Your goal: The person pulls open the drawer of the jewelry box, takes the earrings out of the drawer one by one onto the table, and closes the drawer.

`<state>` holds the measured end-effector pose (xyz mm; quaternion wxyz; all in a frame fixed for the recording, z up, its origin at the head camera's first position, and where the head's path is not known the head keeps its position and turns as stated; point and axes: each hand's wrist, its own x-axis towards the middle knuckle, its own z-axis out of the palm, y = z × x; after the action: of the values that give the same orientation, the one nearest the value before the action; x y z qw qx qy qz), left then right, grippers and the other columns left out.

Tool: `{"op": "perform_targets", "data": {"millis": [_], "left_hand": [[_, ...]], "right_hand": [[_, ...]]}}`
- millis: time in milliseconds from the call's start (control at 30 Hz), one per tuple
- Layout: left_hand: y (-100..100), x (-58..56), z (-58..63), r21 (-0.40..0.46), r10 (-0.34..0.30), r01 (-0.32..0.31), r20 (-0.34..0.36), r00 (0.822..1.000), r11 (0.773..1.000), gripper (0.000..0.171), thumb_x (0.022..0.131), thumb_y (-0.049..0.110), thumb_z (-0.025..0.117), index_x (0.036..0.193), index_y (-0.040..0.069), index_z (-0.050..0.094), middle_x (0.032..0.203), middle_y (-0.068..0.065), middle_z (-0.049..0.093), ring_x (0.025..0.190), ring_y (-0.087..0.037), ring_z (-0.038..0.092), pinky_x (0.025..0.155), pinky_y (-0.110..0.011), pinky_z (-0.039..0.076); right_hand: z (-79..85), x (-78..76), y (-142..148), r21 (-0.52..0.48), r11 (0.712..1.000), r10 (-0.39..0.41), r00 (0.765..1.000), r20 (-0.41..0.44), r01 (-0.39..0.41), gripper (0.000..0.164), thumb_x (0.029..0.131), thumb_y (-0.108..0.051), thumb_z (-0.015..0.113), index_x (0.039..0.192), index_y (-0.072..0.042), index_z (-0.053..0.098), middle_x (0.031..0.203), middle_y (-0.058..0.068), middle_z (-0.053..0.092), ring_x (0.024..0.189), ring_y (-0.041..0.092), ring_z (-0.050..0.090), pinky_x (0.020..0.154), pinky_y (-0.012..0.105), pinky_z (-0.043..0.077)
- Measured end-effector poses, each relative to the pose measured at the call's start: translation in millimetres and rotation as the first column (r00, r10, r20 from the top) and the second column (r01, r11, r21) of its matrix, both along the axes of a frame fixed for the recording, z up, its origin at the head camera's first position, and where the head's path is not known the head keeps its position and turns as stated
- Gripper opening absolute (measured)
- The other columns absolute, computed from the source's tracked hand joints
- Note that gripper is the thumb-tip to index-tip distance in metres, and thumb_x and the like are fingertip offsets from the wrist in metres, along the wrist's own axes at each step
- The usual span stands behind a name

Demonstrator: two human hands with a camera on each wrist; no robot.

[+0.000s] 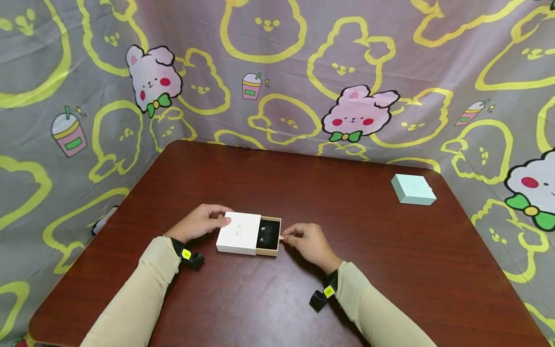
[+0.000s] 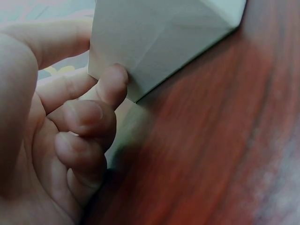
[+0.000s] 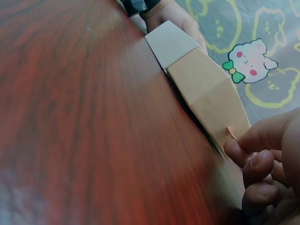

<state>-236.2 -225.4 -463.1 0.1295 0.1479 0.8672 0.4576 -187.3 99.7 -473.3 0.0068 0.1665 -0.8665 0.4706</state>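
A white jewelry box (image 1: 238, 233) with small lettering lies on the table, its inner drawer (image 1: 269, 252) partly out to the right. Inside the drawer, a black pad (image 1: 270, 237) carries two small silver star-like pieces, apparently earrings. My left hand (image 1: 198, 223) grips the white cover at its left end, thumb on top; the left wrist view shows the fingertips at the cover's corner (image 2: 117, 75). Between thumb and forefinger, my right hand (image 1: 313, 244) pinches a small pinkish ribbon tab (image 3: 230, 132) on the drawer's tan end.
A pale mint box (image 1: 414, 189) sits at the table's far right corner. The dark red-brown wooden table (image 1: 243, 308) has rounded corners. A grey cartoon-print curtain (image 1: 286, 43) hangs behind it and along both sides.
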Motion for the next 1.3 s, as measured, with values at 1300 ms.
{"op": "perform_targets", "data": {"millis": [1300], "left_hand": [[-2.4, 1.5, -1.6, 0.049, -0.040, 0.041, -0.015, 0.999, 0.998, 0.038, 0.090, 0.032, 0.071, 0.120, 0.008, 0.067, 0.076, -0.004, 0.054, 0.060, -0.019, 0.049, 0.055, -0.030, 0.043]], "right_hand": [[-5.5, -1.0, 5.2, -0.041, 0.999, 0.031, 0.999, 0.030, -0.030, 0.011, 0.085, -0.005, 0.071, 0.085, -0.015, 0.074, 0.075, -0.010, 0.067, 0.066, 0.007, 0.059, 0.063, 0.027, 0.049]]}}
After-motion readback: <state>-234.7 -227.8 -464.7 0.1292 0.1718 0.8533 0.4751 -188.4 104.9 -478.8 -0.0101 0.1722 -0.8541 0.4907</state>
